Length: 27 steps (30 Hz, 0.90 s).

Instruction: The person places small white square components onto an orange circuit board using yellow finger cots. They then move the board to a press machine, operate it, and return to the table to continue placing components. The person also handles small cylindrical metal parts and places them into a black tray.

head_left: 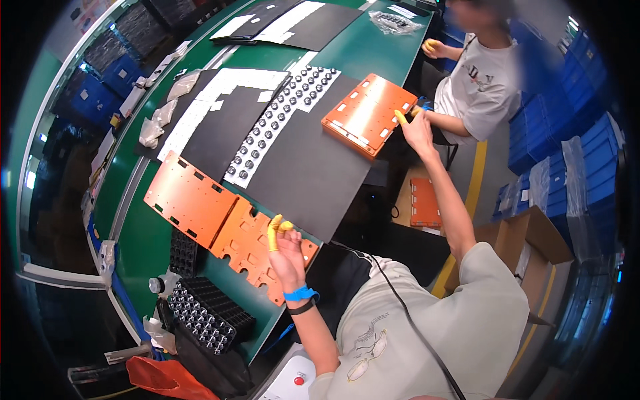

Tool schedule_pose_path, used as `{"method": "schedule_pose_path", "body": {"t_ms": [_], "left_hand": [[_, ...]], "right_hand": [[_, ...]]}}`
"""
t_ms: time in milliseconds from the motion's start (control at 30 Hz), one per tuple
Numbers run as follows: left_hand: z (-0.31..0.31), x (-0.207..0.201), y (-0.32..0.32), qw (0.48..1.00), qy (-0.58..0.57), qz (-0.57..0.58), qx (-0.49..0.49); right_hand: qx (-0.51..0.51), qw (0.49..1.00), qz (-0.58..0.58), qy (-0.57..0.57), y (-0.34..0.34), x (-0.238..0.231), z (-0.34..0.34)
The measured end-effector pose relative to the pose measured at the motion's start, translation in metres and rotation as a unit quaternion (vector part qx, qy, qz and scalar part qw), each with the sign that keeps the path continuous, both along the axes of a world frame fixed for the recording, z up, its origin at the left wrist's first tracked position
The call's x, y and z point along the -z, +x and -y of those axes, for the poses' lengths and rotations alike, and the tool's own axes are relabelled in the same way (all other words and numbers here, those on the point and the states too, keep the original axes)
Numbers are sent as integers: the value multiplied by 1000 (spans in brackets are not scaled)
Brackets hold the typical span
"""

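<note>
My left hand (287,253), with yellow finger cots, hovers palm up over an orange plate with cutouts (250,243), its fingers apart and nothing in them. Joined end to end with that plate is a smooth orange panel (190,200). At the right table edge lies a stack of orange panels (363,113). My right hand (418,132) grips the stack's right edge, a yellow-tipped finger on top; the fingers beneath are hidden. A co-worker's hand (430,117) is close beside it.
A white strip of round black parts (280,113) lies on black sheets (313,167). Black trays of shiny parts (207,317) stand near left. A co-worker (477,80) sits at right. Blue crates (567,180) and an open carton (533,247) stand beyond. A black cable (400,300) crosses my shirt.
</note>
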State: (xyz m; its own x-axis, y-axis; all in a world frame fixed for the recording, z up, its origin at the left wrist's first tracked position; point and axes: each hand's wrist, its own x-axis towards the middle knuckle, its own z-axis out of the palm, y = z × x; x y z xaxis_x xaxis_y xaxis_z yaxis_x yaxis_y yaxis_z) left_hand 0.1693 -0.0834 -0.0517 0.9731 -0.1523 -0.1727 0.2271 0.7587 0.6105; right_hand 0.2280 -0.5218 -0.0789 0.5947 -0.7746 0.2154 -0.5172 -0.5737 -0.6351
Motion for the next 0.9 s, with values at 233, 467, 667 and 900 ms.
{"method": "schedule_pose_path", "body": {"t_ms": [233,467,667,900], "left_hand": [[-1,-2,-1,1000,15,2,-13],[0,-1,-2,999,25,26,-14],[-5,11,1,998,26,47,-8],[0,9,6,998,39,56,0]], "right_hand": [[-119,850,180,481,16,26,14],[-27,906,222,361,42,60,23],[-30,858,342,383,44,47,2],[-64,747,427,506,31,14,-45]]}}
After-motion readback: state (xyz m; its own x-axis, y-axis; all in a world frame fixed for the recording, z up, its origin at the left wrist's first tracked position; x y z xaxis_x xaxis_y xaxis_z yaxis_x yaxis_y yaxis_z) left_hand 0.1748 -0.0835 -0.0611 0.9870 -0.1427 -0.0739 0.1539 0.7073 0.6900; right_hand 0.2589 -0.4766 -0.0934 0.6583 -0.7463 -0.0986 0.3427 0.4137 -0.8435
